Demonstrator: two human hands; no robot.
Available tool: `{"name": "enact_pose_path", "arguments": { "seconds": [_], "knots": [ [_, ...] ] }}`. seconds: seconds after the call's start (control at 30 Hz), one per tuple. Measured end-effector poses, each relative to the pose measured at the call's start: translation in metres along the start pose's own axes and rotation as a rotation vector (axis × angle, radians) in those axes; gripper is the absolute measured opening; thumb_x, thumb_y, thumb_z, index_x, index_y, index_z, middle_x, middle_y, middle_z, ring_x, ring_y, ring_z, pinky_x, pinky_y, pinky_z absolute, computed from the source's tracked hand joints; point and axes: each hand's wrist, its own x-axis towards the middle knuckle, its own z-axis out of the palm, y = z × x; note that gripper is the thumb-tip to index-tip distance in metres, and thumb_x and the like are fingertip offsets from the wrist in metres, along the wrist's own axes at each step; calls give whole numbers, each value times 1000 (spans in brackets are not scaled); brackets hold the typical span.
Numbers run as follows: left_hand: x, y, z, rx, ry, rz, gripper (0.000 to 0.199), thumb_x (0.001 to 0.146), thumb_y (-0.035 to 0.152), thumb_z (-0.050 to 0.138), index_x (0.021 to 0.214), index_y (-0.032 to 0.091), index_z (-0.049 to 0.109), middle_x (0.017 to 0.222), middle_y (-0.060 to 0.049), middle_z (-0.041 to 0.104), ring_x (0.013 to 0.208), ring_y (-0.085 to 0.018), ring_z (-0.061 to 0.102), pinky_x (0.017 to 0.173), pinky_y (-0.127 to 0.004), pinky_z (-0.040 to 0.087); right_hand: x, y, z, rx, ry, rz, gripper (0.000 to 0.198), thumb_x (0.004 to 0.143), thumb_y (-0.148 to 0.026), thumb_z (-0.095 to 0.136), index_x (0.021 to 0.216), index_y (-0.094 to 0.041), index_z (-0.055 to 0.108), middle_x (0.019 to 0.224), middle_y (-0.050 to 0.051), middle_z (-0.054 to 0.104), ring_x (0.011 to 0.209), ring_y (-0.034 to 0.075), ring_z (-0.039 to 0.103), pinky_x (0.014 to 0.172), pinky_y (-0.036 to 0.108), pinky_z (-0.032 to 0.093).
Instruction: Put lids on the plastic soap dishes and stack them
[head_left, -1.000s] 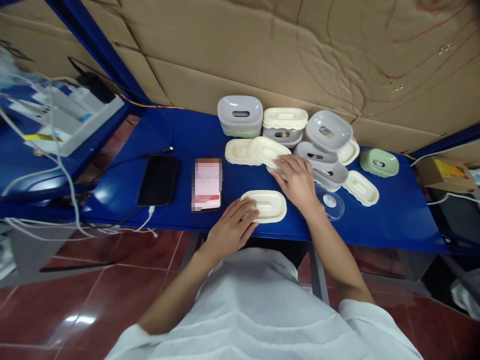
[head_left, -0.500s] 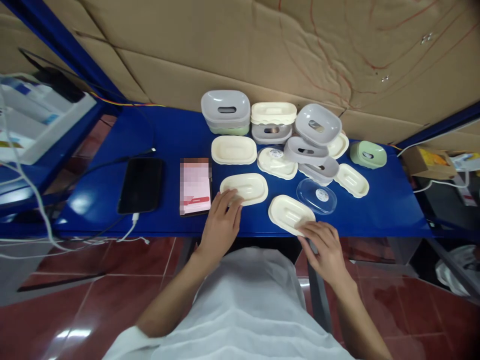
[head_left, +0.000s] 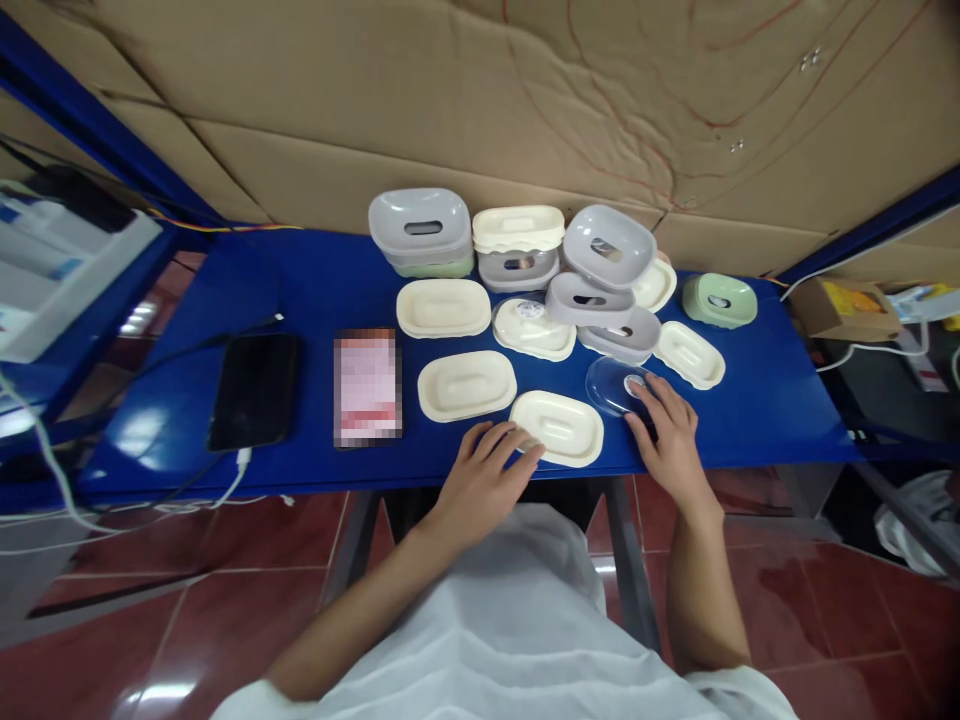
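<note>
My left hand (head_left: pixel 489 476) rests with its fingertips on the left end of a cream soap-dish tray (head_left: pixel 558 428) near the front edge of the blue table (head_left: pixel 772 410). My right hand (head_left: pixel 667 435) lies flat with its fingers on a clear plastic lid (head_left: pixel 613 384) just right of that tray. Another cream tray (head_left: pixel 466 385) lies to the left, untouched. Behind them sits a heap of grey, cream and green soap dishes (head_left: pixel 600 290).
A phone with a lit screen (head_left: pixel 367 387) and a dark phone on a white cable (head_left: pixel 253 390) lie at the left of the table. Cardboard (head_left: pixel 480 110) lines the wall behind. A white tray (head_left: pixel 67 270) stands at far left, a small box (head_left: pixel 844 310) at right.
My right hand brought a cream tray from the heap to the table's front, let go, and moved onto the clear lid. My left hand shifted from the first tray to this one.
</note>
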Motion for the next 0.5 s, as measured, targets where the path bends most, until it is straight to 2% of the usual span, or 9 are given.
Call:
{"name": "enact_pose_path", "arguments": {
  "seconds": [0.13, 0.3, 0.4, 0.5],
  "knots": [
    [15, 2, 8, -18, 38, -47, 19, 104, 13, 63, 118, 21, 73, 119, -8, 77, 117, -27, 67, 100, -46, 51, 25, -9, -6, 21, 90, -43, 46, 112, -36, 50, 157, -28, 54, 165, 14, 54, 156, 33, 48, 125, 56, 39],
    [32, 6, 18, -55, 52, -34, 15, 108, 21, 62, 120, 21, 72, 119, -8, 76, 114, -25, 67, 98, -43, 50, 103, -23, -4, -60, 98, -185, 47, 111, -31, 49, 156, -23, 56, 158, 13, 62, 149, 32, 53, 125, 53, 37],
    [31, 6, 19, -58, 24, -32, 19, 108, 21, 62, 125, 21, 70, 126, -9, 73, 117, -26, 66, 99, -44, 49, 136, -20, 2, -108, 72, -195, 38, 110, -31, 52, 143, -21, 67, 139, 13, 73, 134, 33, 63, 122, 57, 36],
    [28, 5, 17, -38, 1, -19, 14, 108, 22, 62, 119, 21, 71, 125, -9, 73, 116, -26, 66, 100, -45, 47, 144, -18, 0, -35, 74, -227, 28, 108, -36, 59, 127, -23, 76, 122, 9, 78, 119, 31, 69, 118, 56, 39]
  ]
}}
